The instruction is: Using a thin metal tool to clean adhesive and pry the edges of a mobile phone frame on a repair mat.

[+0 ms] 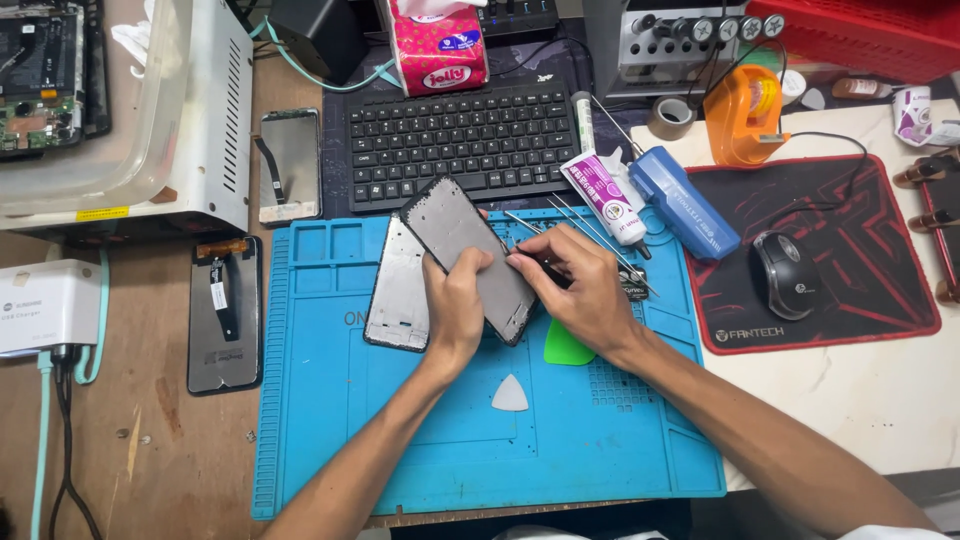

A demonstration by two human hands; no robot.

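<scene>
My left hand [455, 300] is closed around a dark phone panel [470, 250], tilted above the blue mat [400, 440]. My right hand [580, 285] pinches its right edge. A silver frame [398, 290] lies just left of my left grip, touching the panel; a green pick [567, 347] lies under my right wrist.

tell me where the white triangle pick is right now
In the head view the white triangle pick lies on the blue mat, just below the green pick, between the person's forearms.
</scene>
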